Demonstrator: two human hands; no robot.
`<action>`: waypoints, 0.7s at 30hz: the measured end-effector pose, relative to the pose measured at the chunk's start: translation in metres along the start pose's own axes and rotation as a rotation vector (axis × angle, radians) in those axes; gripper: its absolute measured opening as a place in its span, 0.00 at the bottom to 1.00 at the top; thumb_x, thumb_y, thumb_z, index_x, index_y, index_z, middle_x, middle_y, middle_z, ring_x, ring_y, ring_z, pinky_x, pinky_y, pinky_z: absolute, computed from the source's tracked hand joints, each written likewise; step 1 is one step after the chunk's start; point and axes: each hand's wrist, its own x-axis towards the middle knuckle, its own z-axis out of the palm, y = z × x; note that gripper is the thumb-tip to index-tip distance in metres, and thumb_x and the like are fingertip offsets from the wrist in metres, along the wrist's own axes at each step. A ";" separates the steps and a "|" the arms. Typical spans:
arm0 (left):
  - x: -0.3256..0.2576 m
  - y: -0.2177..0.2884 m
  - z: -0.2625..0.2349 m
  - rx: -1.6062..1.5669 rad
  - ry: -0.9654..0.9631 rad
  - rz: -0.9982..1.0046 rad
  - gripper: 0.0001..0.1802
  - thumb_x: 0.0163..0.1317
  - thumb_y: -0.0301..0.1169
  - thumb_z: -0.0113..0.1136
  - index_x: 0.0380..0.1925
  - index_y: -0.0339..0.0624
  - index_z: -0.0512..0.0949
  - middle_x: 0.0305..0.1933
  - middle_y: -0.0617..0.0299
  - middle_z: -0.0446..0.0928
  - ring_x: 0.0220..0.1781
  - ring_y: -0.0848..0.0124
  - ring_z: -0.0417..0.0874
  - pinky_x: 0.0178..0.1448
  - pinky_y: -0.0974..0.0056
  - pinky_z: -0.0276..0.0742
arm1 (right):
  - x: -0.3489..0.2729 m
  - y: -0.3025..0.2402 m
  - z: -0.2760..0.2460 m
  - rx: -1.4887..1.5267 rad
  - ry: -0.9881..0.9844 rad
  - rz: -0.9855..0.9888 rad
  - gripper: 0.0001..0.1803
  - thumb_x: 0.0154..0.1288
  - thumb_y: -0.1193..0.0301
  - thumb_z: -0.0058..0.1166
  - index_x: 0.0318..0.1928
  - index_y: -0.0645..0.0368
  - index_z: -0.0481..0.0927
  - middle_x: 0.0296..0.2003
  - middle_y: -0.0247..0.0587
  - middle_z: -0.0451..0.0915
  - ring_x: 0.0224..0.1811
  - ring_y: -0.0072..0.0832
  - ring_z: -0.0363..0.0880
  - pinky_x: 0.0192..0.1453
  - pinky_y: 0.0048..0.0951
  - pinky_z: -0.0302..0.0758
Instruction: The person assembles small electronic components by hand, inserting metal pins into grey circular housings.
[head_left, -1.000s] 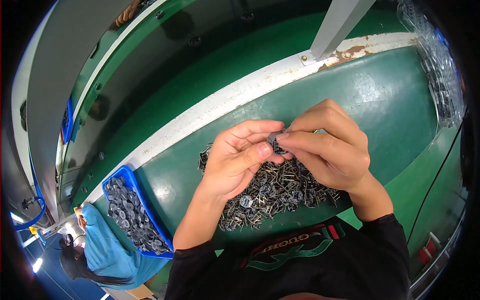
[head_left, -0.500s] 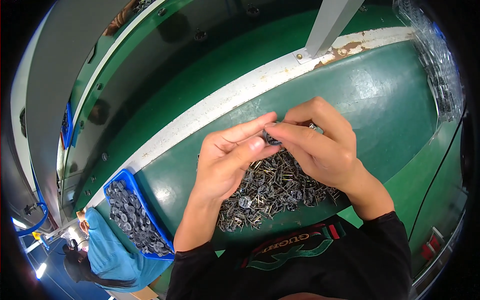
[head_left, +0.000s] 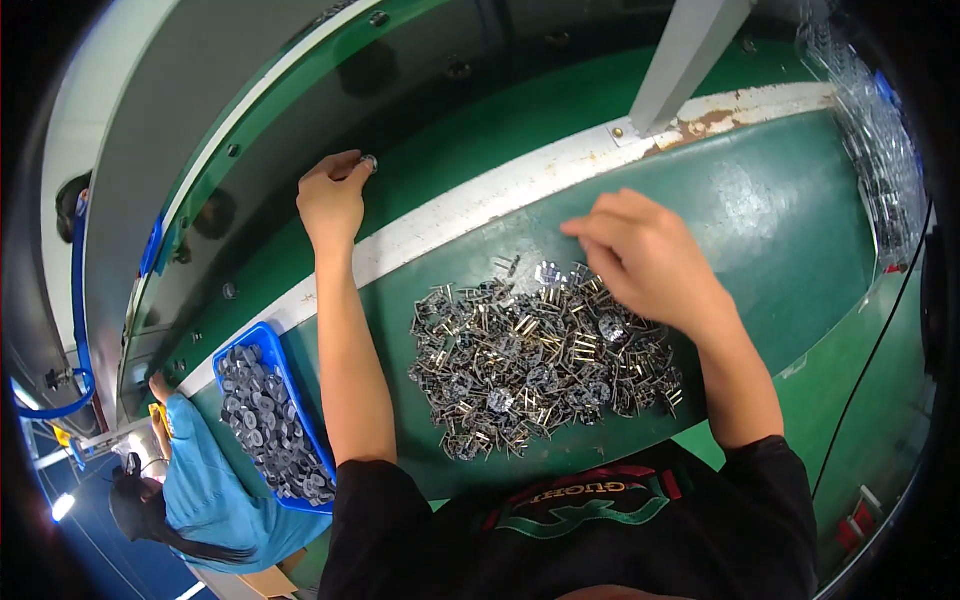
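Note:
Out over the dark green belt, my left hand pinches a small round metallic part between thumb and fingertips. Most of that part is covered by the fingers. My right hand hovers above the far right of a heap of small pronged metal parts, index finger stretched out and the others bent. Nothing shows in it. Loose parts lie at the heap's far edge, close under the right hand. Left of my left forearm is a blue bin of round grey plastic pieces.
A white ledge separates the green tabletop from the belt, which carries several small round parts. A grey post rises from the ledge. Clear plastic trays are stacked far right. Another person in blue sits at left.
My hands have parted. The left one has gone forward and left over the belt with the round part; the right has let go and stays near the heap. Parts on the belt have shifted.

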 end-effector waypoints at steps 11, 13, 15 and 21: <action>0.027 -0.083 -0.061 0.675 0.469 -0.185 0.24 0.64 0.46 0.58 0.55 0.45 0.80 0.61 0.41 0.75 0.62 0.39 0.73 0.63 0.44 0.70 | -0.003 -0.019 -0.006 0.055 -0.143 0.115 0.12 0.56 0.83 0.55 0.40 0.61 0.86 0.29 0.45 0.76 0.34 0.42 0.77 0.40 0.40 0.73; 0.025 -0.121 -0.084 0.890 0.626 -0.313 0.30 0.62 0.42 0.57 0.64 0.46 0.73 0.71 0.38 0.65 0.69 0.31 0.61 0.65 0.35 0.65 | 0.000 -0.020 -0.009 0.154 -0.169 0.101 0.19 0.55 0.89 0.51 0.44 0.60 0.86 0.31 0.45 0.73 0.31 0.43 0.75 0.35 0.38 0.73; 0.022 -0.173 -0.108 1.007 0.703 -0.411 0.30 0.62 0.39 0.55 0.65 0.44 0.72 0.70 0.36 0.66 0.70 0.30 0.61 0.66 0.38 0.68 | 0.004 -0.025 -0.006 0.176 -0.178 0.064 0.19 0.54 0.89 0.52 0.43 0.60 0.86 0.31 0.45 0.73 0.31 0.43 0.76 0.36 0.38 0.73; 0.017 -0.159 -0.116 0.714 0.293 -0.413 0.24 0.62 0.29 0.55 0.59 0.41 0.78 0.62 0.43 0.76 0.62 0.42 0.76 0.61 0.52 0.78 | 0.004 -0.029 -0.007 0.221 -0.139 0.118 0.12 0.57 0.85 0.57 0.40 0.61 0.85 0.30 0.44 0.76 0.29 0.42 0.77 0.36 0.37 0.75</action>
